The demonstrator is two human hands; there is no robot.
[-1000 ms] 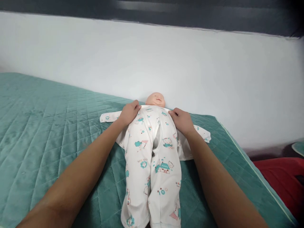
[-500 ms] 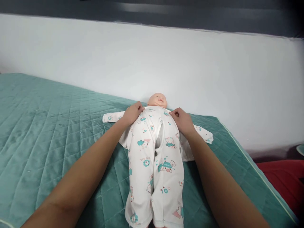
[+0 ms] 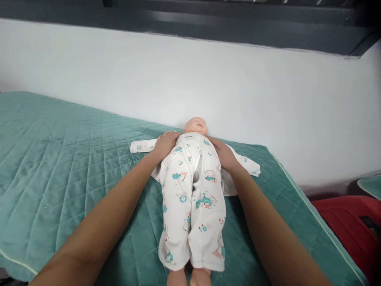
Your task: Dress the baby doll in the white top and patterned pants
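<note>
The clothed doll (image 3: 208,186) lies on a green quilted cover (image 3: 77,159), head toward 12 o'clock near the white wall (image 3: 190,71), left hand (image 3: 167,144) spread flat, gripping nothing, at its 11, right hand (image 3: 222,153) at its 1, grip unclear, red object (image 3: 342,226) at 4.

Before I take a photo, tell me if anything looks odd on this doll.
The white trousers ride unusually high, their top near the doll's head, and an open slit shows at the crotch, though it may be by design. I see nothing spilled.
</note>
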